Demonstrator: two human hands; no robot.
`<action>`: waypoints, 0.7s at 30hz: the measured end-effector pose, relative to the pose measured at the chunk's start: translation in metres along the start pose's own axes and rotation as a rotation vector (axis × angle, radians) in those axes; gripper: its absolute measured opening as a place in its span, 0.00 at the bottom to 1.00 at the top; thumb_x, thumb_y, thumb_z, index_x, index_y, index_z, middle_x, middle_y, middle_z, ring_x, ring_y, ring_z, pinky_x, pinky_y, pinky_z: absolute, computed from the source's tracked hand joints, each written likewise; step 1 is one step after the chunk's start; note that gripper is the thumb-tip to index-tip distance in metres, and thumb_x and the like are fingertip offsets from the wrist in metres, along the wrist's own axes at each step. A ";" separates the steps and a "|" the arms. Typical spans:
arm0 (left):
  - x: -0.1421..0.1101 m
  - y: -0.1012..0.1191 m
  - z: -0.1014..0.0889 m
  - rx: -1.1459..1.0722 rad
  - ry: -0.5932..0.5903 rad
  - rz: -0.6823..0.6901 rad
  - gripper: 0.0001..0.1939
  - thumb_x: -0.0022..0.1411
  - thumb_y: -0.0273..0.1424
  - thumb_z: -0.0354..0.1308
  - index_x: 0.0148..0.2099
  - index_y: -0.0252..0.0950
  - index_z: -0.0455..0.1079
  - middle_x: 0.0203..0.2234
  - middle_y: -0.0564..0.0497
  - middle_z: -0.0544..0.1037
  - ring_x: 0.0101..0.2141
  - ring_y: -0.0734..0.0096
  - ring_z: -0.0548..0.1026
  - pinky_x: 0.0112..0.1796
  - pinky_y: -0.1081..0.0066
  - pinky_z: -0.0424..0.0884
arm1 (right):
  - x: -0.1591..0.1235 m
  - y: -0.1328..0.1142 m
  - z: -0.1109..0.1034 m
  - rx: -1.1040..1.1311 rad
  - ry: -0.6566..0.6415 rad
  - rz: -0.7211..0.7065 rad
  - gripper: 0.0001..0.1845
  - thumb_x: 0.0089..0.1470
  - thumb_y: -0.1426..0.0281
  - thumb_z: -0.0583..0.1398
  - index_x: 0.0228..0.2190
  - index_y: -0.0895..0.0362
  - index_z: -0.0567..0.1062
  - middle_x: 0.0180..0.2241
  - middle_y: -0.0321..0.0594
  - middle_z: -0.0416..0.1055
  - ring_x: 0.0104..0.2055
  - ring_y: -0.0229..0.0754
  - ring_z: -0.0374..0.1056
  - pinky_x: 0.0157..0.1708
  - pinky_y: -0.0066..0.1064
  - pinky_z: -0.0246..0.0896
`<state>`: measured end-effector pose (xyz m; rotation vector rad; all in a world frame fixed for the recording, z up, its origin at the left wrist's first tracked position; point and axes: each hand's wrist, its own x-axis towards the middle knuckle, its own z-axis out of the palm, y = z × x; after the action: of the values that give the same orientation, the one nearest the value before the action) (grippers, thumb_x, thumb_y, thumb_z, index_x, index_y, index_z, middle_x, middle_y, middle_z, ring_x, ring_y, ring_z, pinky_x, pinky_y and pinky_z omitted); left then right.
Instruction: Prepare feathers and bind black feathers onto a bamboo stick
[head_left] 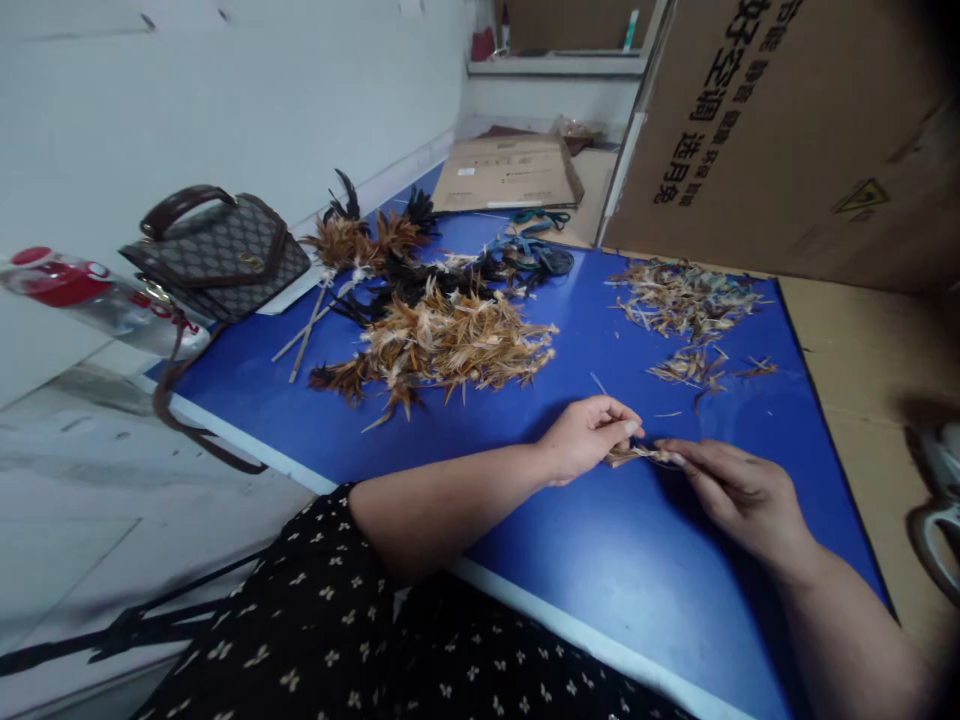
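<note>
Low over the blue tabletop, a small bunch of brown feathers (643, 454) stretches between my two hands. My left hand (589, 438) is closed around its left part, thumb against the fingers. The right-hand end is pinched between the thumb and fingertips of my right hand (742, 492). A thin strand seems to run near my fingertips, too fine to make out. Beyond my left hand lies a large heap of tan and brown feather bunches (457, 345). Past my right hand are a small pile of loose feathers (686, 368) and a bigger mixed pile (686, 298).
Black feathers (409, 290) and two feather dusters with pale sticks (309, 330) lie at the back left. A patterned handbag (225, 255) and a bottle (105, 300) stand at the left edge. Large cardboard (787, 130) walls the back right; scissors (937, 530) sit far right.
</note>
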<state>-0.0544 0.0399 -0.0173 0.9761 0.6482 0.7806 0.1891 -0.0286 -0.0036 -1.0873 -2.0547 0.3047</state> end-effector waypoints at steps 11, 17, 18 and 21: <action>-0.010 0.018 0.000 0.003 -0.331 -0.312 0.26 0.59 0.48 0.82 0.37 0.30 0.79 0.23 0.52 0.78 0.20 0.81 0.66 0.25 0.71 0.57 | -0.002 -0.002 -0.001 -0.133 -0.040 -0.143 0.25 0.70 0.78 0.68 0.63 0.46 0.85 0.35 0.38 0.81 0.30 0.37 0.75 0.31 0.29 0.66; -0.010 0.013 0.006 -0.004 -0.196 -0.270 0.26 0.56 0.46 0.84 0.36 0.33 0.75 0.25 0.53 0.79 0.21 0.80 0.69 0.26 0.70 0.59 | -0.001 -0.013 0.005 -0.182 0.059 -0.082 0.27 0.69 0.77 0.70 0.64 0.46 0.83 0.35 0.37 0.81 0.28 0.38 0.72 0.29 0.33 0.65; -0.011 0.012 0.007 0.000 -0.181 -0.270 0.26 0.56 0.46 0.84 0.37 0.33 0.75 0.26 0.54 0.79 0.21 0.80 0.69 0.26 0.70 0.60 | 0.000 -0.015 0.006 -0.177 0.074 -0.068 0.26 0.68 0.76 0.71 0.63 0.46 0.83 0.35 0.37 0.81 0.28 0.38 0.72 0.29 0.33 0.65; -0.012 0.011 0.008 0.025 -0.151 -0.274 0.25 0.57 0.43 0.84 0.39 0.33 0.75 0.29 0.52 0.82 0.25 0.80 0.72 0.28 0.71 0.63 | 0.001 -0.017 0.007 -0.159 0.089 -0.041 0.20 0.69 0.73 0.71 0.58 0.46 0.85 0.38 0.39 0.84 0.30 0.40 0.75 0.31 0.35 0.68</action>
<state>-0.0581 0.0302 -0.0029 0.9350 0.6450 0.4541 0.1733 -0.0371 0.0010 -1.1306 -2.0456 0.0712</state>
